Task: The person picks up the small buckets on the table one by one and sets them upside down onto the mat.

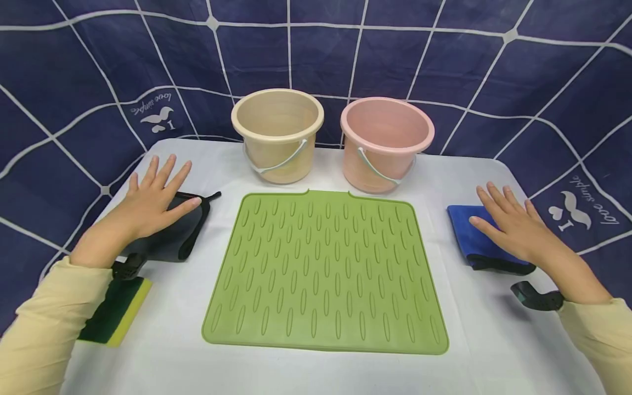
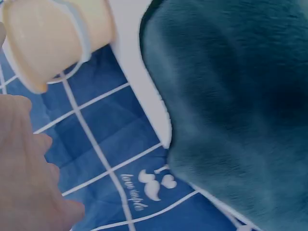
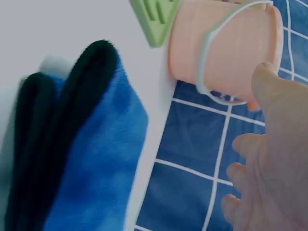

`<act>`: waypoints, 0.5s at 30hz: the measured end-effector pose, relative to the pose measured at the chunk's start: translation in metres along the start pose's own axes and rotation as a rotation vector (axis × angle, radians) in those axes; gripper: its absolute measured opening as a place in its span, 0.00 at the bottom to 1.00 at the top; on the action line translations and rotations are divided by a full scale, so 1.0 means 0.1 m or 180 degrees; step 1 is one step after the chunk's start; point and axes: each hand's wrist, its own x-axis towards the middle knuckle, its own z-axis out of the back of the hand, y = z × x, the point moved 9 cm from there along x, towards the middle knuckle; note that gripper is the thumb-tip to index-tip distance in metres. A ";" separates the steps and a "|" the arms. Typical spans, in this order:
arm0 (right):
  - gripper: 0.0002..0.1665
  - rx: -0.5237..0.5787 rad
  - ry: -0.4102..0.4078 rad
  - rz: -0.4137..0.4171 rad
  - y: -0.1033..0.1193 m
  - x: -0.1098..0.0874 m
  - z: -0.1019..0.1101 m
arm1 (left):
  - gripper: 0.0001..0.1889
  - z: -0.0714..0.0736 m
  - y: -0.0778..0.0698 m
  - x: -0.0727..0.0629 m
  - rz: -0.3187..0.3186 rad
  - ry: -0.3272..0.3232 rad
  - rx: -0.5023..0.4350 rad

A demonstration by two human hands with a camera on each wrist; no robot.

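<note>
nearest, at lower left, a green-and-yellow sponge (image 1: 111, 318) lies on the white table (image 1: 173, 329), partly behind the left sleeve (image 1: 54, 323). beyond it, the left hand (image 1: 148, 206) is held over a dark grey cloth (image 1: 170, 241), fingers straight and spread apart. the right hand (image 1: 520, 233) is over a folded blue cloth (image 1: 476, 241) at the right, fingers straight and slightly apart. a green mat (image 1: 326, 274) lies flat between the cloths. behind it stand a cream bucket (image 1: 277, 151) and, just to its right, a pink bucket (image 1: 395, 159), both upright, before a blue checked curtain (image 1: 321, 60).
</note>
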 end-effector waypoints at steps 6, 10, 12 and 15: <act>0.42 0.0099 -0.0080 0.0136 0.16 -0.02 0.18 | 0.47 0.37 -0.26 -0.09 -0.0170 -0.0323 -0.0037; 0.41 0.0357 -0.0245 0.0264 0.30 0.00 0.36 | 0.51 0.58 -0.53 -0.17 -0.0411 -0.0547 -0.0354; 0.40 0.0519 -0.0333 0.0237 0.36 0.04 0.45 | 0.53 0.61 -0.69 -0.19 -0.0557 -0.0578 -0.0541; 0.38 0.0717 -0.0545 0.0102 0.43 0.11 0.60 | 0.56 0.63 -0.95 -0.20 -0.0806 -0.0619 -0.0783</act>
